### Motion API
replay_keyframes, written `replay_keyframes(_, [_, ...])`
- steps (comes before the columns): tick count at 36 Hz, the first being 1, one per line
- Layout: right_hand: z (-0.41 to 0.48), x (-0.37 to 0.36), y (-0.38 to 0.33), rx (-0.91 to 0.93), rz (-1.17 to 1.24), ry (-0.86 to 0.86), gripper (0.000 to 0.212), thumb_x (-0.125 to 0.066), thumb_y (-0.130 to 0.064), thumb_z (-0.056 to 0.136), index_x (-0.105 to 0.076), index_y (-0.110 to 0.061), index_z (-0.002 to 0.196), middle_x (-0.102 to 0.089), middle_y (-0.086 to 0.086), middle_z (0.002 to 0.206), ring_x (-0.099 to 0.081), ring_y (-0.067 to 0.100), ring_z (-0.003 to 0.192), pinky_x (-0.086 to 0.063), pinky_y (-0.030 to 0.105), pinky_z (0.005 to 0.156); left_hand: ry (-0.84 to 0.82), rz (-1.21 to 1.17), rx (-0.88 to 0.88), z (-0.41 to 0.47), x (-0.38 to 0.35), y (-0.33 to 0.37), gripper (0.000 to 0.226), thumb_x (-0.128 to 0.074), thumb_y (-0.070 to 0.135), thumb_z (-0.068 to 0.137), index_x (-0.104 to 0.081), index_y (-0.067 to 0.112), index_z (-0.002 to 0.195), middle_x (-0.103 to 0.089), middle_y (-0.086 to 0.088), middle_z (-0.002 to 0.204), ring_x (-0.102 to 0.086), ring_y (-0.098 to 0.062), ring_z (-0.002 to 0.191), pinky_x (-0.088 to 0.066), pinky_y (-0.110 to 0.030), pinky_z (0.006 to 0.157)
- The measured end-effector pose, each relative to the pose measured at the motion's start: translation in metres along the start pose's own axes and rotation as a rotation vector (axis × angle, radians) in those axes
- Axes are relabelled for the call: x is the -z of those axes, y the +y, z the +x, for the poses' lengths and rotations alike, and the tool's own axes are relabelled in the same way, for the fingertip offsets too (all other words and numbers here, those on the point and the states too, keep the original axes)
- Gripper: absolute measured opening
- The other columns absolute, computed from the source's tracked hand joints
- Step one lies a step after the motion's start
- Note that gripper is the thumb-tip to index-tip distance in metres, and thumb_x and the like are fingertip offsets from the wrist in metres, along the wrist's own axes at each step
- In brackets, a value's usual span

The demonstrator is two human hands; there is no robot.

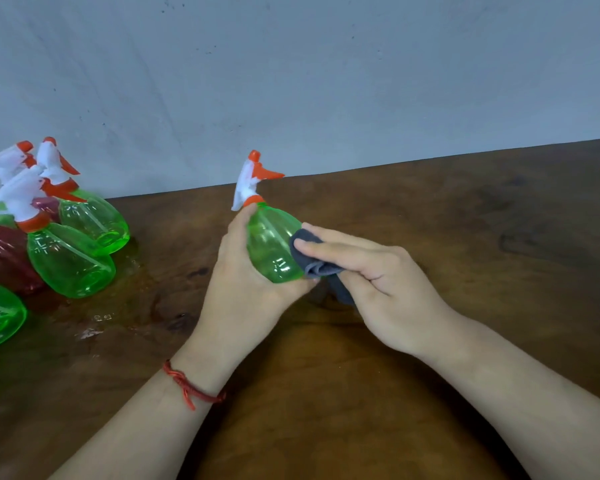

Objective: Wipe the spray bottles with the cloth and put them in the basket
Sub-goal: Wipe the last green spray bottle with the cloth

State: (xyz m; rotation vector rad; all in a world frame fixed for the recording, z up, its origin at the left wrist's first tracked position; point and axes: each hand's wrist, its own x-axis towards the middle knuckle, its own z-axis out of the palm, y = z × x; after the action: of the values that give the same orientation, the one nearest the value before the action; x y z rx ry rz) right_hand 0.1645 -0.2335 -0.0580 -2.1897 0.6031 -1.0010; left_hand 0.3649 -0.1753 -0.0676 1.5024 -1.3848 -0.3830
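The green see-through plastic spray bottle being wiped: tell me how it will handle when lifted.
The green see-through plastic spray bottle looks empty, so probably light. Its glossy rounded body may slip; the left hand wraps it. The tall white-and-orange trigger head might make it tippy.

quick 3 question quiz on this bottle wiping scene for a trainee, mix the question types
1. True or false: the left hand holds the green spray bottle clear of the table.
2. Multiple choice: the grey cloth is A) flat on the table B) pressed to the bottle by the right hand C) draped over the trigger.
3. Fill in: the waiting bottles stand at the person's ____ side.

Key: 1 true; 2 B; 3 left. No basket is in view.
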Motion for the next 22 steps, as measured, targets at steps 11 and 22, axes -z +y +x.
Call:
replay_keyframes(11, [0.004,0.0,0.003,-0.127,0.152,0.033,0.057,-0.043,0.01,0.106,-0.065,-0.027,0.144,-0.055,-0.015,0.155,-0.044,-0.005,0.145,-0.033,0.02,0.123,-0.067,0.121,-0.063,-0.006,-0.004,0.005,0.117,-0.102,0.032,0.065,-0.035,0.037,0.162,-0.04,0.035,0.141,-0.044,0.005,0.139,-0.037,0.001,0.103])
replay_keyframes(22, [0.012,0.017,-0.001,-0.35,0.754,0.206,0.052,-0.036,0.012,0.102,-0.07,-0.01,0.134,-0.074,0.008,0.131,-0.068,0.025,0.126,-0.05,0.048,0.113,-0.317,-0.002,-0.159,-0.014,-0.004,0.019,0.121,-0.099,0.038,0.072,-0.024,0.04,0.166,-0.038,0.026,0.162,-0.041,-0.007,0.153,-0.042,-0.034,0.124])
